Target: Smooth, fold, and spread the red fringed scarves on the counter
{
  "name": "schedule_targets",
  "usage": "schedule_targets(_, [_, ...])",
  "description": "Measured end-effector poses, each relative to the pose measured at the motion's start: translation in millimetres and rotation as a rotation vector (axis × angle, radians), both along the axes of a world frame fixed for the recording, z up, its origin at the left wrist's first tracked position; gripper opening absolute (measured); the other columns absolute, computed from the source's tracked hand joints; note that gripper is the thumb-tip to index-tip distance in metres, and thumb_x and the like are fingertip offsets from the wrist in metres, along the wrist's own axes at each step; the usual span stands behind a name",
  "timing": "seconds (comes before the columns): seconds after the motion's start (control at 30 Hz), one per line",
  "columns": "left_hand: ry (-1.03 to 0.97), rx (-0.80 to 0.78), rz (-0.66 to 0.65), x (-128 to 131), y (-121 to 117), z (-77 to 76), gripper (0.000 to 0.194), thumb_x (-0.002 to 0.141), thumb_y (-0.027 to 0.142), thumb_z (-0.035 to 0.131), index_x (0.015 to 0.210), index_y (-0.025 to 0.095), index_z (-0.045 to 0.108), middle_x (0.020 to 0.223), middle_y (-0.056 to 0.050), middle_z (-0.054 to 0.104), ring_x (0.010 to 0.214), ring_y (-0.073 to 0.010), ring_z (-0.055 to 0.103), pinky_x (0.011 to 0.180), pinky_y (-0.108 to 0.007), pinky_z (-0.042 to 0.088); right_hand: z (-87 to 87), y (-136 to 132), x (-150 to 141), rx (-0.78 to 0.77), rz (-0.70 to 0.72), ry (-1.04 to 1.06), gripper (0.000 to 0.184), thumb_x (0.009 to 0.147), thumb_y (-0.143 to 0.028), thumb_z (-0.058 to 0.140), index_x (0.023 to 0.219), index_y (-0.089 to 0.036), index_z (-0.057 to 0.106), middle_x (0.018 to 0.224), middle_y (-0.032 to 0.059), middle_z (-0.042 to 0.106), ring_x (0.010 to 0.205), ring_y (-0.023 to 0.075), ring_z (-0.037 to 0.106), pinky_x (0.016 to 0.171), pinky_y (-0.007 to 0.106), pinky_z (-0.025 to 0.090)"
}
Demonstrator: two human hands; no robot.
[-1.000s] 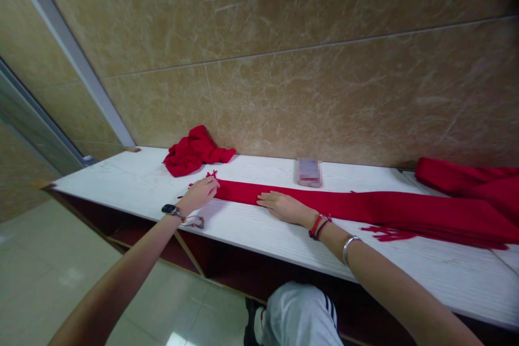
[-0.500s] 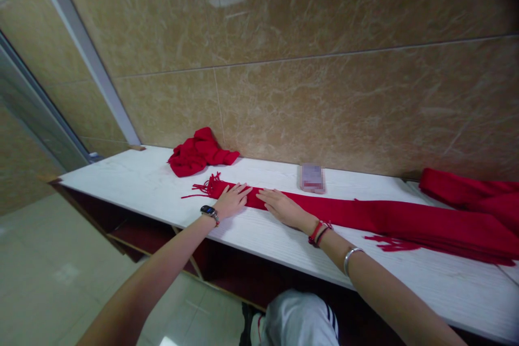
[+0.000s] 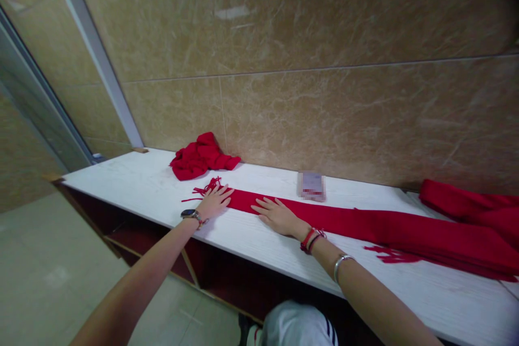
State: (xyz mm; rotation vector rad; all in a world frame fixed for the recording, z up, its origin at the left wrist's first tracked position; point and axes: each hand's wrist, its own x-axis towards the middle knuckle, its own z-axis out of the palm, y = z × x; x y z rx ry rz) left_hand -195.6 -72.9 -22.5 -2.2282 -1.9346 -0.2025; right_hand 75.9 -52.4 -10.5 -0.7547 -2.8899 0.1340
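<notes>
Head view: red fringed scarf (image 3: pixel 332 219) lies in a long flat strip on white countertop (image 3: pixel 133 186), running from 8 to 3 o'clock. Left hand (image 3: pixel 214 203) at 8 o'clock, palm down beside the tassels, fingers spread, nothing clamped. Right hand (image 3: pixel 279 217) at 5 o'clock, also open, fingertips on the strip; hands apart, bare stretch of cloth between.

Just changed: left hand has shifted toward the tasselled end, widening the gap between hands. Reads as smoothing that end, strip looks straight there.

Crumpled red cloth (image 3: pixel 200 158) at 9 o'clock, near the wall (image 3: pixel 284 113). Pixelated phone-like item (image 3: pixel 311 186) at 4 o'clock, just beyond the strip. More red fabric (image 3: pixel 454 201) at 3 o'clock, cut off by frame edge; can't tell if joined to the scarf. Layers at the scarf's wide part hard to count. Cloth under both palms hidden, so exact contact unclear. Second fringe (image 3: pixel 391 254) at 4 o'clock, partly under the layers. Shelf interiors dark.
</notes>
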Motion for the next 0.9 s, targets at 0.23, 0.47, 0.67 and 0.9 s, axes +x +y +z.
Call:
schedule_targets(0.23, [-0.140,0.134,0.437,-5.0,-0.3,-5.7,0.043,0.086,0.035,0.036,0.127,0.029,0.046,0.140,-0.004,0.034,0.128,-0.0366,0.024,0.098,-0.062,0.017,2.0,-2.9,-0.5,-0.021,-0.019,0.015,0.048,0.093,-0.040,0.017,0.136,-0.026,0.031,0.144,0.0055,0.028,0.132,0.0231,0.021,0.105,0.049,0.018])
schedule_targets(0.47, [-0.227,0.338,0.590,-3.8,-5.2,1.7,0.039,0.080,0.017,0.040,0.118,0.020,0.051,0.127,-0.013,0.045,0.119,-0.0333,0.036,0.091,-0.054,0.033,2.2,-4.2,-1.2,-0.014,-0.028,0.042,0.046,0.093,-0.039,0.021,0.134,-0.026,0.037,0.141,0.0069,0.033,0.131,0.0227,0.024,0.105,0.048,0.019])
schedule_targets(0.67, [-0.185,0.229,0.179,-7.8,-4.6,7.5,0.034,0.075,0.005,0.038,0.097,0.020,0.060,0.105,-0.007,0.058,0.103,-0.0204,0.049,0.092,-0.037,0.036,1.7,-5.0,-1.4,-0.020,-0.027,0.062,0.046,0.093,-0.040,0.022,0.133,-0.024,0.039,0.140,0.0077,0.035,0.131,0.0223,0.025,0.105,0.048,0.019])
schedule_targets(0.9, [-0.110,0.216,0.259,-51.3,-10.1,6.9,0.031,0.080,0.012,0.037,0.098,0.022,0.060,0.109,-0.007,0.058,0.106,-0.0263,0.046,0.096,-0.052,0.025,-3.1,-2.3,-2.4,0.011,-0.012,0.069,0.046,0.093,-0.040,0.023,0.133,-0.023,0.038,0.139,0.0079,0.036,0.129,0.0216,0.028,0.105,0.047,0.021])
